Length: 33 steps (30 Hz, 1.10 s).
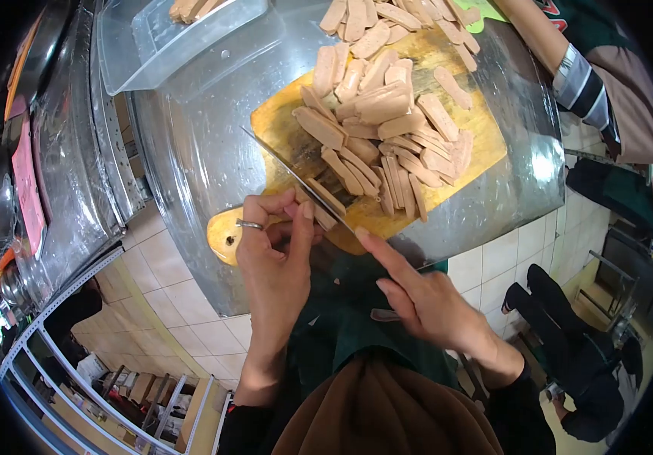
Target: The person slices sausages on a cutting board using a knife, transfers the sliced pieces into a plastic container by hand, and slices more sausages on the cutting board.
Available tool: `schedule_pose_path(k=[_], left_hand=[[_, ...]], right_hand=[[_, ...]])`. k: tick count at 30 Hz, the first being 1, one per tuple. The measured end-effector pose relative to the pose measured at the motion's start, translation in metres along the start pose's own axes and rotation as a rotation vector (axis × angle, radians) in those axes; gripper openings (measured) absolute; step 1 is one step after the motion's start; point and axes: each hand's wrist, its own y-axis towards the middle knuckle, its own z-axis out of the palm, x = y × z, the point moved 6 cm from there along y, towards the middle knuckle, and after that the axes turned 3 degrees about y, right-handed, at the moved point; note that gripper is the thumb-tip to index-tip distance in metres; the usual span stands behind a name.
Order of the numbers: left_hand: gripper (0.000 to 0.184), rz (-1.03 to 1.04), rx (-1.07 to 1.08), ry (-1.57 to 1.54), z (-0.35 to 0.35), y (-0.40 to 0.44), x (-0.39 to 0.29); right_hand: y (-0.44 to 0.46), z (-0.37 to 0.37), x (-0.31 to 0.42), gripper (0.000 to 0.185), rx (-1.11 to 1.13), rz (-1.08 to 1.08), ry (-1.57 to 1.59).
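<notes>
My left hand (273,250), with a ring on one finger, grips a pinkish-brown piece (317,214) at the lower edge of the yellow wooden board (467,83). Across that piece lies a thin knife blade (285,163), running from upper left to lower right. My right hand (425,292) is closed at the knife's lower right end, its index finger stretched along it; the handle is hidden in the hand. Many sliced pieces (383,102) are heaped on the board above the blade. The board's rounded handle (224,236) sticks out left of my left hand.
A clear plastic tub (141,57) stands at the upper left of the metal table (190,159), with more pieces inside. At the upper right, another person's arm (543,38) reaches over a green item (484,15). Farther right is a person in dark clothes (584,371).
</notes>
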Motion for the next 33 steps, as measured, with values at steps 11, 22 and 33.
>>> schedule_pose_path(k=[11, 22, 33], left_hand=[[0.017, 0.060, 0.002, 0.025, 0.000, 0.002, 0.000], [0.022, 0.088, 0.034, -0.089, 0.000, 0.004, 0.005], [0.020, 0.100, 0.033, -0.072, 0.001, 0.001, 0.001]], right_hand=[[-0.014, -0.001, -0.004, 0.067, -0.050, -0.031, -0.152], [-0.007, -0.017, 0.003, 0.065, -0.129, -0.104, -0.137], [-0.041, -0.006, 0.016, 0.065, -0.014, 0.003, 0.008]])
